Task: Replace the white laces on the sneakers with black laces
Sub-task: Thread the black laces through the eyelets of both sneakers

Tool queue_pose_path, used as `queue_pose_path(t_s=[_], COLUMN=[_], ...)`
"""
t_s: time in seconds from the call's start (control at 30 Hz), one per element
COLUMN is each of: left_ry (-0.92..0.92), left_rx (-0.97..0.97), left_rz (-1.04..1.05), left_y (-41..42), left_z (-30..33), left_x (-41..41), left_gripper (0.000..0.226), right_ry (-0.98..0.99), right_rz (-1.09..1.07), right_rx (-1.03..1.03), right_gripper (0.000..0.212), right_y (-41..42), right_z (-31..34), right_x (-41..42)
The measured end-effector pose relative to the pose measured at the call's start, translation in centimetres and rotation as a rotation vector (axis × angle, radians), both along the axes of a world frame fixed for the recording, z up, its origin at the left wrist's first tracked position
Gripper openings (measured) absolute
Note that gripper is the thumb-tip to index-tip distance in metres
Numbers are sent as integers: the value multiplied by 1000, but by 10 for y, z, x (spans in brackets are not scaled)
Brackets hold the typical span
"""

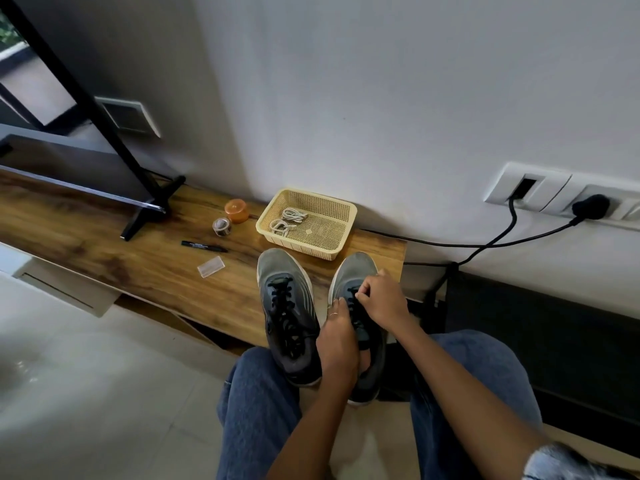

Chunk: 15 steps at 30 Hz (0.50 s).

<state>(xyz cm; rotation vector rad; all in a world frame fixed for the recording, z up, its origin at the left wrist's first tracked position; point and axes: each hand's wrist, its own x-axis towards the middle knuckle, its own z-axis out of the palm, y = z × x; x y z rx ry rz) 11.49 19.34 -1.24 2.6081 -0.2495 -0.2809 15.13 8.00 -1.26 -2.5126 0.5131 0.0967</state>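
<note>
Two grey sneakers stand side by side on the wooden bench (156, 271), toes toward the wall. The left sneaker (287, 313) is laced with a black lace (285, 306). Over the right sneaker (356, 271) both hands work at its black lace (355, 311). My left hand (337, 337) pinches the lace at the shoe's left side. My right hand (381, 299) pinches it near the top eyelets. Two bundled white laces (289, 220) lie in the yellow basket (341, 237) behind the shoes.
On the bench to the left lie a black marker (204, 246), a small clear packet (210, 267), a tape roll (222, 226) and an orange lid (237, 211). A monitor stand (152, 202) sits further left. Black cables (485, 244) run from wall sockets at the right.
</note>
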Motion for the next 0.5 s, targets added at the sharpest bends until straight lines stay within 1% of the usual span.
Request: queue_pose_path(t_s=[0.07,0.17,0.33,0.5], left_ry=[-3,-13,-27,-23], left_rx=[-6,-27,-45,-56], left_rz=[14,29,44,37], left_y=[0,0,0,-1], left_z=[-3,-5,-7,-12], left_x=[0,0,-1,0], left_gripper=[40,39,37,44], right_ry=[8,-3,-32,-62], right_rz=[23,49,93,166], right_rx=[19,100,212,302], right_gripper=[15,16,7,10], right_y=[0,-3,-11,-17], right_z=[2,2,1,4], right_x=[1,-2,-7,-11])
